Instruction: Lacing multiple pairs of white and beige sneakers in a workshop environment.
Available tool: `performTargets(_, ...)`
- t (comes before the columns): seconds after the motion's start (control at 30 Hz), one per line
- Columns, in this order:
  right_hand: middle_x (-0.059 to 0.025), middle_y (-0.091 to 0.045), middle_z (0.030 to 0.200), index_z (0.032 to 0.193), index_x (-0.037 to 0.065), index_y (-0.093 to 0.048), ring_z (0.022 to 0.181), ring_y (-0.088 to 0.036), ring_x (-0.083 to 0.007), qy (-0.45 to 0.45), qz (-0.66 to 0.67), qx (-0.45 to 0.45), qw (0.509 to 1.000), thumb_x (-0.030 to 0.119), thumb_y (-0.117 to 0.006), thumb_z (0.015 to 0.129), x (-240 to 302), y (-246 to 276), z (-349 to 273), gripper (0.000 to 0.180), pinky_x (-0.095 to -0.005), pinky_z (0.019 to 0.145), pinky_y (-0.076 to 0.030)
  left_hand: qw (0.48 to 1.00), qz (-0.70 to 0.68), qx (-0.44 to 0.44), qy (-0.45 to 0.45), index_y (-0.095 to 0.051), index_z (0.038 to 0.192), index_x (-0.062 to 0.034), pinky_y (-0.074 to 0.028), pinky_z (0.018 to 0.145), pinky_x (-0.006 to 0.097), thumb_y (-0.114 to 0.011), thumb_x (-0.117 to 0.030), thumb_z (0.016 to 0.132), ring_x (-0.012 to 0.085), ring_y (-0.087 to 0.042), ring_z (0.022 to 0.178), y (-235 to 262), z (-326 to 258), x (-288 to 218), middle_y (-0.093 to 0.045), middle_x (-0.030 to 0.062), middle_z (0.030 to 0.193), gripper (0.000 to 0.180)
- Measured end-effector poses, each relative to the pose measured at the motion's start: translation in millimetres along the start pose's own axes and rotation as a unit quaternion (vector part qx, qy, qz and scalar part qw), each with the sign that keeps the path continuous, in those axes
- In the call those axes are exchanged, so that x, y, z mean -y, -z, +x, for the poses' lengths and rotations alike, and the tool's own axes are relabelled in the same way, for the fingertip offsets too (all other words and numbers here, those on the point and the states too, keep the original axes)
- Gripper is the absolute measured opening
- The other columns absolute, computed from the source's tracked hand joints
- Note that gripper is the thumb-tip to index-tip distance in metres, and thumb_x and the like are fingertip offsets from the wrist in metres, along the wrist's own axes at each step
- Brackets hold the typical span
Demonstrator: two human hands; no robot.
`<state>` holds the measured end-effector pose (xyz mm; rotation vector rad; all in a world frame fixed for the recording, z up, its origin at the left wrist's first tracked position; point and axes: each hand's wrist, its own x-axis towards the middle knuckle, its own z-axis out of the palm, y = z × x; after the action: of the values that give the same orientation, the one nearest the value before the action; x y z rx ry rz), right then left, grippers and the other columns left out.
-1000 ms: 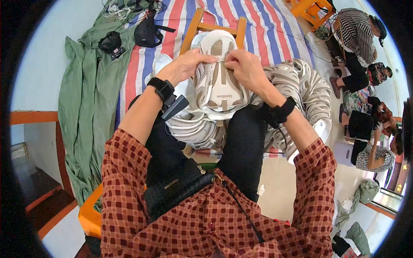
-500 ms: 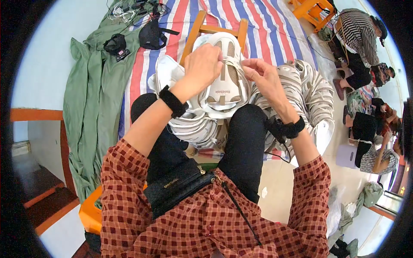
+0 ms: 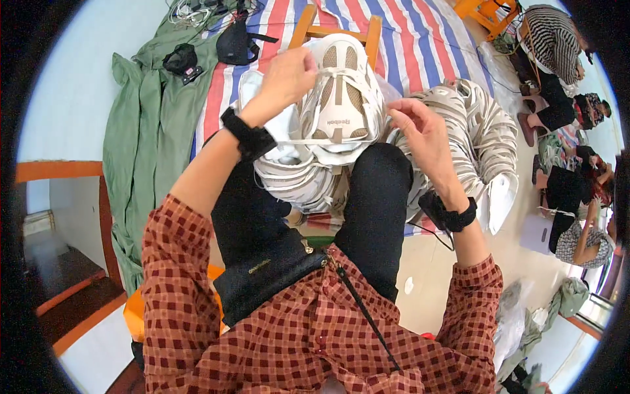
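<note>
A: Centre of frame, upper half: white shoe upper [image 3: 338, 98], sole side facing up, propped on the knees. Left hand [image 3: 283, 77] clasped over its upper-left edge, fingers curled and gripping, probably to steady the piece against the lap.

B: And to the right of centre?

A: Right hand [image 3: 425, 134], raised just beside the shoe, not touching it. Fingers half bent, thumb near the fingertips; whether pinching a thin cord, cannot tell (too fine to resolve). A pale strap crossing the shoe's lower part, drawn taut left to right.

B: Below and beside the shoe?

A: Stack of striped shoe parts [image 3: 472, 138], spilling from the lap toward right of centre, within easy reach. Black wristbands on both forearms. Black pouch [image 3: 262, 279] with its strap across the checked shirt, lower centre.

B: Background?

A: Striped mat [image 3: 420, 39] across the top, wooden stool [image 3: 338, 29] at top centre, green cloth [image 3: 141, 131] at left. Other seated people along the right edge, busy with similar piles.
</note>
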<state>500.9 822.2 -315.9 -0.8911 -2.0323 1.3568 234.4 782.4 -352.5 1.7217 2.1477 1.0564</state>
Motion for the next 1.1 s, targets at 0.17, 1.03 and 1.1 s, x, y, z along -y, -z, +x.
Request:
performTargets(0.17,-0.0148,-0.063,0.088,0.101,0.003,-0.06,0.077,-0.063,-0.032,0.215,-0.123,0.105,0.963,0.007,-0.056,0.084,38,-44,-9,0.018,-0.0353,0.068,-0.05,0.997,0.022,-0.031,-0.064,-0.06,0.081,-0.0029,-0.048,0.067,0.045,-0.055,-0.014,0.076,0.035,-0.061,0.075,-11,1,-8,-0.062,0.0165,0.075,0.013)
performTargets(1.03,-0.0101,-0.06,0.077,0.079,-0.003,-0.064,0.053,-0.057,-0.0128,-0.064,0.208,0.234,0.948,0.008,-0.07,0.076,95,24,-96,0.013,-0.0218,0.046,-0.044,0.988,0.14,0.036,-0.058,-0.057,0.085,-0.0037,-0.047,0.073,0.047,-0.057,-0.012,0.077,0.0368,-0.06,0.086,-10,-13,-23,-0.06,0.0189,0.089,0.012)
performTargets(1.1,-0.0028,-0.054,0.064,0.102,-0.003,-0.058,0.044,-0.048,-0.0071,-0.054,0.268,0.019,0.962,0.01,-0.062,0.08,75,64,-115,0.026,-0.0214,0.039,-0.037,0.984,0.141,0.039,-0.101,-0.056,0.088,-0.0031,-0.048,0.071,0.047,-0.055,-0.011,0.078,0.0373,-0.061,0.085,-13,-5,-18,-0.06,0.0198,0.089,0.013)
